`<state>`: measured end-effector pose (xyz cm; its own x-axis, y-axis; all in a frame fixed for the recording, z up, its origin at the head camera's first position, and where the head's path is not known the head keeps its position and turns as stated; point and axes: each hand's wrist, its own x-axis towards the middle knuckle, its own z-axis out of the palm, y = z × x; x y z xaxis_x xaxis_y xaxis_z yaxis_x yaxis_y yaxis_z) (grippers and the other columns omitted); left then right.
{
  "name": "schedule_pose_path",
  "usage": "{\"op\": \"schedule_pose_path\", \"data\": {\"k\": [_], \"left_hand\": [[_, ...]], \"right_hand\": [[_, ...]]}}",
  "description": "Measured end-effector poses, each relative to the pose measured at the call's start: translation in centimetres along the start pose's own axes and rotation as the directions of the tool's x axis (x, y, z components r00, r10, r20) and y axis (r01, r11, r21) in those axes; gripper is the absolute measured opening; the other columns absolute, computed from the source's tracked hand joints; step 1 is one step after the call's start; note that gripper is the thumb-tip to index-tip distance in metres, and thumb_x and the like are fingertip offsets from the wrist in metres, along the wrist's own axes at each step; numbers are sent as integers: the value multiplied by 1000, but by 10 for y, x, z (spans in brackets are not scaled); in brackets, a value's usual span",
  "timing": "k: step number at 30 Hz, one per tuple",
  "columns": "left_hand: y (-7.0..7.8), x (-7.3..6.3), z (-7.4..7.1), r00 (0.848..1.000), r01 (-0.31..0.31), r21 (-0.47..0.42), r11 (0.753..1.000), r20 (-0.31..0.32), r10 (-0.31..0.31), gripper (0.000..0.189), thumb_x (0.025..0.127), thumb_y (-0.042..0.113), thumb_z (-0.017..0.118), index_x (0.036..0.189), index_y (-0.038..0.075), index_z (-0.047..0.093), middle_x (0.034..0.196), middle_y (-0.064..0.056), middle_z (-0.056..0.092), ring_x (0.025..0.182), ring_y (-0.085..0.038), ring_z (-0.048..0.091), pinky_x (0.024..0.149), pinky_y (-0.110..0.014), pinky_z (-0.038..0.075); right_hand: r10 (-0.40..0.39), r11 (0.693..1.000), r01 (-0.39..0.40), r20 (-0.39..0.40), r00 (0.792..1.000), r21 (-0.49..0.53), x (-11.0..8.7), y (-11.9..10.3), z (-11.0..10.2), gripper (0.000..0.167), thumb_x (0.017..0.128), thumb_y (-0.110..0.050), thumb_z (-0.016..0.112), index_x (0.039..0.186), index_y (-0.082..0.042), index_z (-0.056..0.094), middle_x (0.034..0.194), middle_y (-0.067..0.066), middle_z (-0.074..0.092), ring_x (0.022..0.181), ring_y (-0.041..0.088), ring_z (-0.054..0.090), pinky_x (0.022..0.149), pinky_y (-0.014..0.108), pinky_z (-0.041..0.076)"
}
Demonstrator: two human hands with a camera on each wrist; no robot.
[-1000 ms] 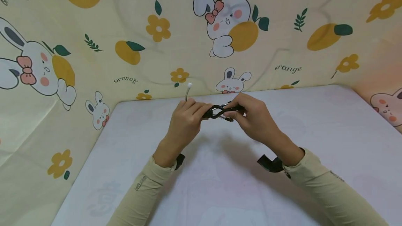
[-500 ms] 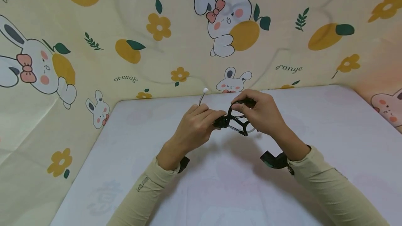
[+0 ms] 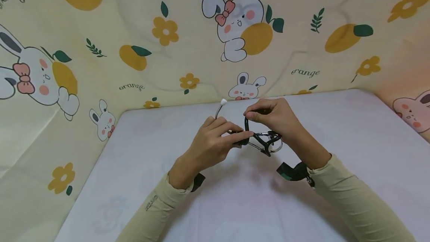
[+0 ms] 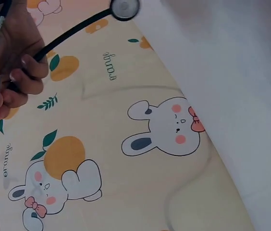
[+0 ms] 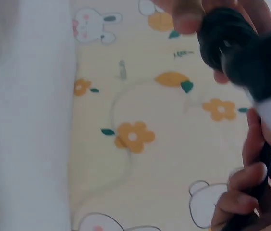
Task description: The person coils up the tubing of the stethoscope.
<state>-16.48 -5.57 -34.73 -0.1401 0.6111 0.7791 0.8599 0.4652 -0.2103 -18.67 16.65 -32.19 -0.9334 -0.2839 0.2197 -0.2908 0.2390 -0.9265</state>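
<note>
A black stethoscope (image 3: pixel 267 148) is held in the air between both hands. My left hand (image 3: pixel 216 139) grips its bunched tubing and metal tubes, the index finger stretched out over the bundle. An ear tube with a white tip (image 3: pixel 223 102) sticks up behind that hand. My right hand (image 3: pixel 273 117) pinches a raised length of black tubing (image 3: pixel 246 124), which runs down to the bundle. In the left wrist view the round chestpiece (image 4: pixel 125 7) hangs on a tube from the right hand (image 4: pixel 25 72). The right wrist view shows the black coiled part (image 5: pixel 224 38), blurred, by the left fingers (image 5: pixel 188 19).
A white table (image 3: pixel 235 204) lies beneath the hands. Behind it and along the sides stands a cream cloth backdrop (image 3: pixel 188 57) printed with rabbits and oranges. Dark pieces (image 3: pixel 292 171) stick out at the wrists below the sleeves (image 3: pixel 352 197).
Both hands shift right, the left one also lower. The right hand lifts the tubing from level to upright above the bundle. The left index finger now stretches out over it.
</note>
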Motion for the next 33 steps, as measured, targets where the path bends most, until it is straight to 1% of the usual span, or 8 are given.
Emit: {"op": "schedule_pose_path", "data": {"k": [5, 10, 14, 19, 22, 26, 29, 33], "left_hand": [[-2, 2, -2, 1000, 10, -3, 1000, -1, -10, 34, 78, 30, 83, 111, 25, 78, 90, 9, 71, 76, -11, 55, 69, -27, 35], [-3, 2, -5, 1000, -10, 82, 997, 29, 8, 36, 79, 33, 83, 114, 28, 76, 88, 9, 69, 76, -11, 54, 70, -27, 37], [-2, 0, -8, 999, -28, 114, 993, 25, 25, 31, 81, 29, 83, 112, 26, 77, 86, 9, 70, 76, -12, 54, 70, -27, 37], [-3, 1, -11, 1000, -16, 76, 997, 24, 14, 30, 81, 25, 83, 111, 24, 78, 88, 9, 72, 78, -12, 55, 71, -28, 38], [-6, 2, -12, 1000, -7, 32, 999, 8, 7, 30, 80, 25, 85, 109, 22, 78, 87, 9, 73, 78, -12, 56, 70, -28, 38], [-12, 2, -17, 997, 60, -46, 997, -38, -61, 33, 76, 23, 88, 107, 19, 79, 87, 6, 73, 77, -14, 56, 68, -30, 35], [-16, 2, -21, 988, 127, -88, 988, -82, -134, 37, 71, 21, 90, 107, 17, 79, 87, 3, 74, 77, -16, 55, 67, -33, 33], [-19, 2, -22, 977, 169, -116, 979, -111, -182, 40, 70, 21, 91, 107, 16, 79, 89, 2, 75, 78, -18, 55, 68, -35, 33]], "right_hand": [[64, 998, -64, -64, 996, 0, -1, -2, 5, 30, 90, -24, 75, 101, 4, 75, 83, -15, 72, 86, 10, 64, 76, 24, 51], [128, 992, -129, -94, 987, -1, -2, 1, 10, 34, 90, -28, 74, 103, 3, 75, 82, -20, 72, 92, 9, 66, 84, 26, 52], [188, 982, -189, -41, 981, -2, -2, 3, 11, 31, 92, -30, 72, 101, 0, 76, 85, -20, 72, 97, 13, 65, 87, 33, 49], [204, 978, -199, 77, 976, -62, 2, 5, 6, 25, 96, -35, 66, 92, -12, 77, 81, -10, 63, 82, 16, 52, 77, 33, 43], [196, 980, -190, 145, 970, -60, 5, 9, 1, 23, 98, -35, 62, 92, -16, 74, 83, -5, 59, 84, 18, 49, 78, 34, 41], [195, 981, -193, 182, 964, -27, 9, 15, 1, 25, 101, -35, 58, 105, -12, 68, 97, -1, 61, 104, 24, 52, 88, 38, 42], [204, 979, -203, 176, 963, -23, 12, 17, 3, 31, 101, -34, 57, 117, -7, 60, 99, 0, 61, 105, 24, 54, 89, 37, 43], [192, 981, -192, 159, 969, -13, 13, 16, 5, 33, 102, -22, 57, 125, 0, 49, 94, 3, 63, 94, 21, 57, 83, 35, 43]]}}
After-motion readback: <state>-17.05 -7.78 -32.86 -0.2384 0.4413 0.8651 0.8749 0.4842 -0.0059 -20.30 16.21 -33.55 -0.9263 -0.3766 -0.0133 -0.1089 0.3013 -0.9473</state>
